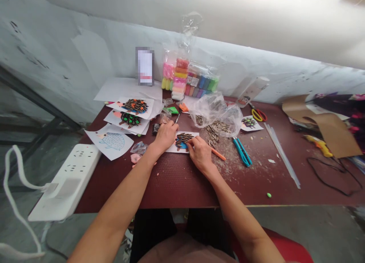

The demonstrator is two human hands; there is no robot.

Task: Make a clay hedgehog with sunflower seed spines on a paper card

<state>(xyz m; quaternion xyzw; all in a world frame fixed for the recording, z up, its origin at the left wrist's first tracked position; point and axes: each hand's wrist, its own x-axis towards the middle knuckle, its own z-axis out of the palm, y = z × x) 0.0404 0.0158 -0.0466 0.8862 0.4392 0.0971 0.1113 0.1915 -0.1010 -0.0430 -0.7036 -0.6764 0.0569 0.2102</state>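
Note:
A white card [186, 150] with a hedgehog picture lies on the table between my hands. The hedgehog's back [184, 138] is covered with dark striped sunflower seeds, with blue clay beneath. My left hand [167, 135] is closed, its bent fingers gripping the card at its left side and covering part of it. At the card's right side, my right hand [201, 152] is closed with thumb and fingertips together by the hedgehog; what they pinch is hidden. Just beyond, loose sunflower seeds [215, 131] spill from a clear plastic bag [212, 109].
Finished-looking hedgehog cards [132, 120] stack at left, near a power strip [68, 179]. Colourful clay packs [189, 78] stand against the wall. To the right lie a teal utility knife [242, 152], an orange stick [218, 153], scissors [259, 114], clear glue sticks [282, 154] and a glue gun [318, 144].

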